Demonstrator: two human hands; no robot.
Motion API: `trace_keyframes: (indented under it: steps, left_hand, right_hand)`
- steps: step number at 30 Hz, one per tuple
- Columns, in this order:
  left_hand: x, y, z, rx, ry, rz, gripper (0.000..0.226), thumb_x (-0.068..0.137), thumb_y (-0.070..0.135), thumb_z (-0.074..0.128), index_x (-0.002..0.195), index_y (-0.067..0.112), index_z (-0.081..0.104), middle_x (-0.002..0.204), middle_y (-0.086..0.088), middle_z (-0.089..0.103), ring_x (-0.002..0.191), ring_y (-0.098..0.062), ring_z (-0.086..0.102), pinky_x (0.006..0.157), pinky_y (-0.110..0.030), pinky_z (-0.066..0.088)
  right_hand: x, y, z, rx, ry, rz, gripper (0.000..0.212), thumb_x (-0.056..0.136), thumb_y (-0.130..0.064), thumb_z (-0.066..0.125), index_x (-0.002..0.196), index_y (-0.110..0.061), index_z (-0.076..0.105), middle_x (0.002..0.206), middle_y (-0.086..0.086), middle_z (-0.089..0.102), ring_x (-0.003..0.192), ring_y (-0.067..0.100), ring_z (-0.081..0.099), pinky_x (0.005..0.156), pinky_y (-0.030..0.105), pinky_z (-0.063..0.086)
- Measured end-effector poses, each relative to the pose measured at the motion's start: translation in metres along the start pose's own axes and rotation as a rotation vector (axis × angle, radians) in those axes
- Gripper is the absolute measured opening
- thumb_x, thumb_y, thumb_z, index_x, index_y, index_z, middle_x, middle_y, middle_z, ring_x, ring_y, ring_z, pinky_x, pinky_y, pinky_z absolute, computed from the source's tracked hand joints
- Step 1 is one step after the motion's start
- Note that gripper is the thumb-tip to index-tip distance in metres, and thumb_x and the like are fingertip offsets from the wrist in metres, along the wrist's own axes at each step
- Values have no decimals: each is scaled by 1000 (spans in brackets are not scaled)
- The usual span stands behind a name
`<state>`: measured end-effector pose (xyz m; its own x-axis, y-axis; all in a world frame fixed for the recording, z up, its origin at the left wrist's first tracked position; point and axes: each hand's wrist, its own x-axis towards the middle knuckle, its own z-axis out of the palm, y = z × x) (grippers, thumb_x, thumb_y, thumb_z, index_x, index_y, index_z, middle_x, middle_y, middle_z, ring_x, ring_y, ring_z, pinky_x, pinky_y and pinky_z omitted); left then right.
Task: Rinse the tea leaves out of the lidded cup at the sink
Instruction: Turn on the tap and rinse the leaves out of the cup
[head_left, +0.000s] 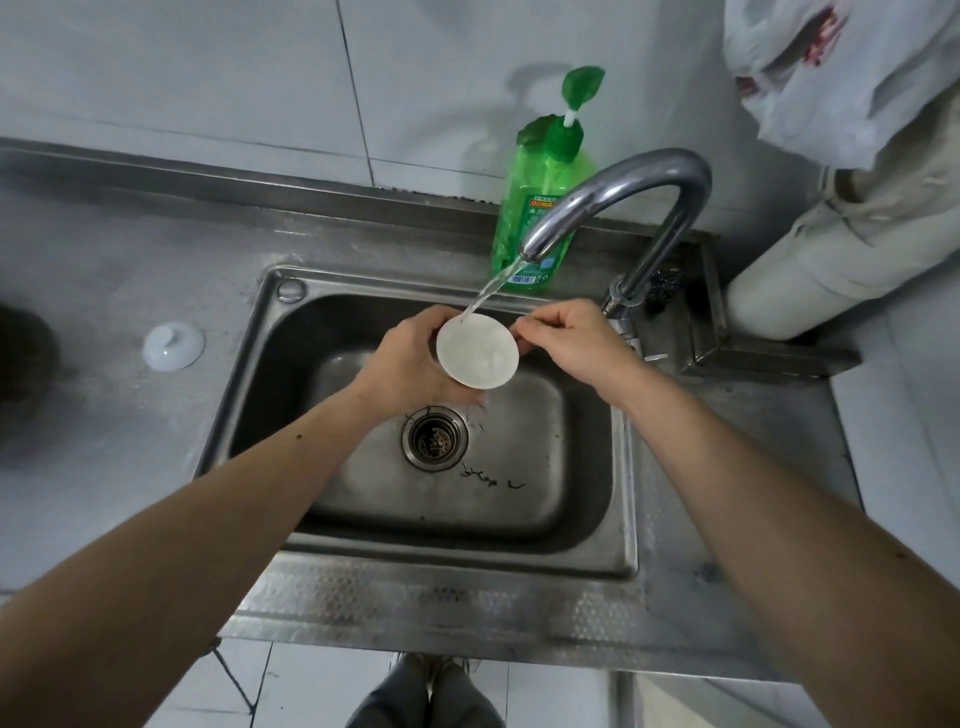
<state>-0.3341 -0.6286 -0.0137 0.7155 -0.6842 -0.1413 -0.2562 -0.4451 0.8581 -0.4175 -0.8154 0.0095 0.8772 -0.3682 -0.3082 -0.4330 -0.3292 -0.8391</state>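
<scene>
A white cup (477, 352) is held over the steel sink (597, 551), upright and full of water. My left hand (410, 364) wraps around its side and base. My right hand (566, 338) pinches the cup's right rim with thumb and fingertips. Water runs from the chrome tap (623, 187) onto the cup's far rim. The cup's white lid (173, 346) lies on the steel counter, left of the basin. A few dark tea leaves (491, 480) lie on the basin floor, right of the drain strainer (434, 438).
A green pump bottle of dish soap (535, 208) stands behind the sink, against the tiled wall. A white pipe (810, 260) and a plastic bag (841, 67) are at the right. A dark round object (21, 358) sits at the counter's left edge.
</scene>
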Motion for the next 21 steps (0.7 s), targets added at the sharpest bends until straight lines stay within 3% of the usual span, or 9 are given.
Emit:
trace_keyframes:
  steps: [3, 7, 10, 16, 21]
  left_hand:
    - [3, 3, -5, 19, 3, 2, 85, 42, 34, 93, 117, 23, 55, 110, 7, 65, 103, -12, 61, 88, -34, 53]
    - [7, 11, -7, 78, 38, -12, 81, 44, 32, 92, 115, 24, 54, 108, 9, 64, 99, -11, 60, 82, -26, 50]
    - [10, 16, -11, 105, 27, 20, 82, 44, 30, 90, 117, 23, 53, 108, 8, 65, 98, -12, 60, 84, -29, 52]
    - [15, 24, -22, 300, 37, 113, 82, 45, 29, 88, 119, 19, 52, 113, -1, 62, 105, -20, 56, 91, -43, 49]
    - [14, 27, -26, 477, 99, 141, 83, 41, 27, 89, 114, 16, 50, 109, -6, 55, 102, -23, 50, 87, -41, 47]
  right_hand:
    - [0, -3, -1, 10, -19, -3, 17, 89, -26, 59, 84, -23, 75, 76, -14, 73, 87, 4, 64, 86, 28, 45]
    - [-2, -4, -5, 27, -18, -9, 13, 89, -23, 61, 89, -21, 74, 82, -9, 74, 88, 9, 66, 87, 28, 47]
    - [-4, -2, -9, 14, -15, 1, 14, 89, -25, 61, 90, -21, 75, 83, -8, 75, 89, 5, 66, 85, 25, 47]
    - [-6, 4, -20, -6, 3, 24, 11, 88, -28, 63, 84, -25, 73, 80, -10, 75, 91, 6, 67, 98, 34, 45]
    - [-5, 7, -22, 18, 23, 24, 8, 84, -24, 68, 78, -28, 71, 79, -7, 75, 83, 7, 70, 94, 34, 51]
